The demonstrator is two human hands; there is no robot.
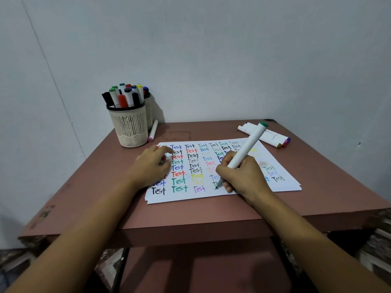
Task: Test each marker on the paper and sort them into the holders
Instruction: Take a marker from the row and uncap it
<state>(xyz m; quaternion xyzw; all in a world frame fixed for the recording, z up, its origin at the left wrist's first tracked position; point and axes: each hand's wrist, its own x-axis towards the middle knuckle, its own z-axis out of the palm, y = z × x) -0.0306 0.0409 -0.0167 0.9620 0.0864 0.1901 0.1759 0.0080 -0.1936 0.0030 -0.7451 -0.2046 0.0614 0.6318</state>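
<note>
From the head camera I see the right hand (243, 174) gripping a white marker (247, 146), fingers curled round the lower barrel. The marker slants up and away to the right, its green end cap at the top. Its tip touches the paper (211, 195) at a dark stroke in the bottom row.

The left hand (152, 163) rests on the left part of the sheet with its fingers loosely bent. Something dark shows under them, and I cannot tell whether it is a held object or ink on the page. The paper lies in the middle of the reddish-brown table (211, 216) and is covered with rows of the word "Test" in many colours.

At the far left corner stands a cream slatted holder (132, 125) full of upright markers. A second holder (149, 111) is just behind it, mostly hidden. A loose pink-tipped marker (153, 130) lies beside the holders. A small bunch of white markers (266, 134) lies at the far right, past the paper's corner.
</note>
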